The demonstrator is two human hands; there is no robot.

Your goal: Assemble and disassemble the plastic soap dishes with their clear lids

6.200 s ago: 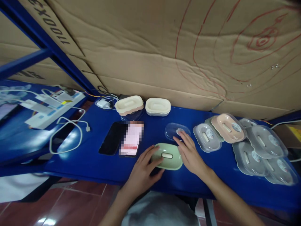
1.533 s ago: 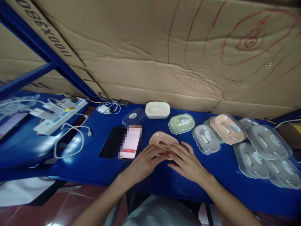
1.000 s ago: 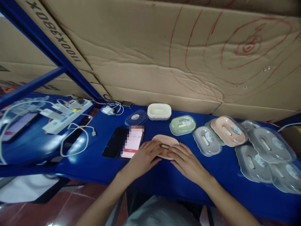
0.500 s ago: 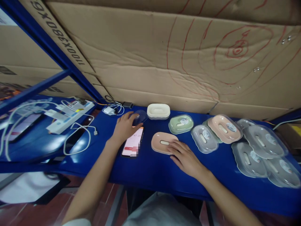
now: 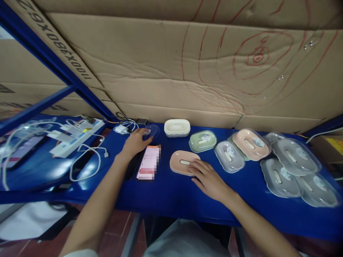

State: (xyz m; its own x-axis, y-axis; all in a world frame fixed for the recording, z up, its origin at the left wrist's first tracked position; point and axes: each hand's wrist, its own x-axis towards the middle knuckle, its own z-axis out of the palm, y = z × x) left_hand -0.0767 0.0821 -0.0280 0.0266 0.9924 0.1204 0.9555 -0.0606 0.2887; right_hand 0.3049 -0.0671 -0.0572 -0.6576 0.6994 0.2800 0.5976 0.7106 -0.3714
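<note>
A peach oval soap dish (image 5: 177,159) with a cream tab in its slot lies on the blue table, bare of any cover. My right hand (image 5: 210,178) holds its right end, fingers over the rim and thumb at the near side. Further left, my left hand (image 5: 138,142) reaches over the phones to a clear plastic lid (image 5: 154,130) with a round label. The thumb and fingertips close on its left end and near edge, partly hiding it. A green soap dish (image 5: 197,142) under a clear lid stands behind the peach one.
A cream dish (image 5: 177,126) stands at the back. Covered grey dishes (image 5: 297,157) and a covered peach dish (image 5: 252,146) are grouped on the right. A lit phone (image 5: 148,162), a dark phone (image 5: 131,167), a charger (image 5: 122,129) and a power strip (image 5: 77,137) are on the left.
The green dish went to the back, lidded, and the peach dish took its place. My left hand left the peach dish for the clear lid; the right stayed. The view shifted slightly.
</note>
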